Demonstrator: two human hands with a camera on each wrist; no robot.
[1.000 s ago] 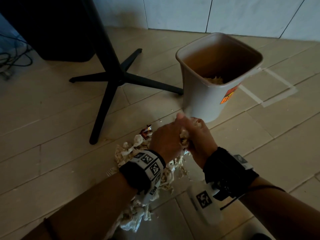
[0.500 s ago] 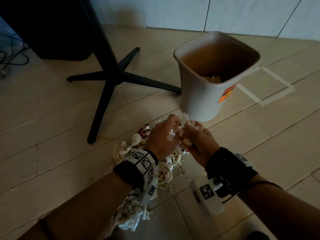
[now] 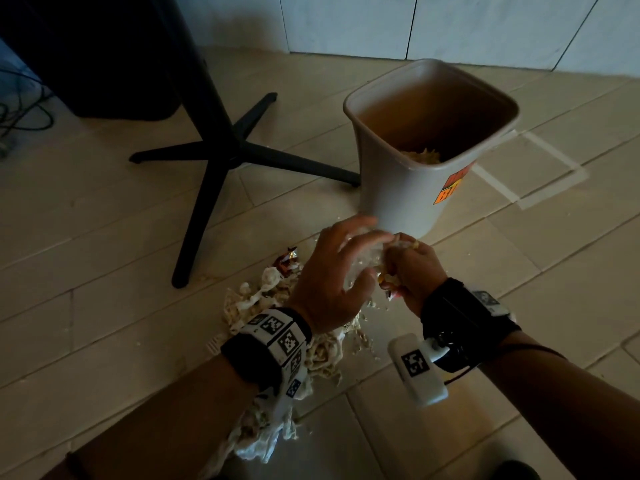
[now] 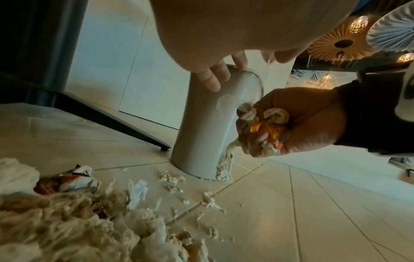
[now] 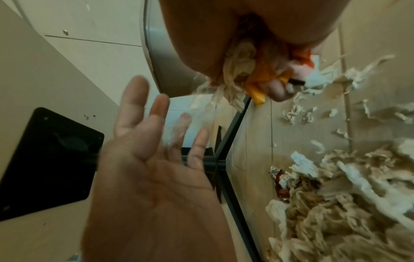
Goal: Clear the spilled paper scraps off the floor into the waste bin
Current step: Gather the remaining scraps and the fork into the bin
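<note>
A grey waste bin (image 3: pixel 408 202) stands upright on the tiled floor, with some scraps (image 3: pixel 420 155) inside it. A heap of shredded paper scraps (image 3: pixel 256 299) lies on the floor under my left forearm, and is also seen from the left wrist (image 4: pixel 67 226) and right wrist (image 5: pixel 336 209). My right hand (image 3: pixel 415 271) grips a wad of scraps with an orange piece (image 4: pixel 266 127), just in front of the bin's base. My left hand (image 3: pixel 339 265) is beside it with fingers spread, palm empty (image 5: pixel 152 159).
A black table pedestal (image 3: pixel 221 150) with splayed legs stands left of the bin. A dark box (image 3: pixel 104 64) and cables (image 3: pixel 20 116) are at the back left. White tape marks (image 3: pixel 540 181) lie right of the bin. A crumpled red foil wrapper (image 3: pixel 287 263) sits among the scraps.
Both hands were pressed together around the wad. Now my left hand has spread its fingers and come off it, while my right hand keeps hold.
</note>
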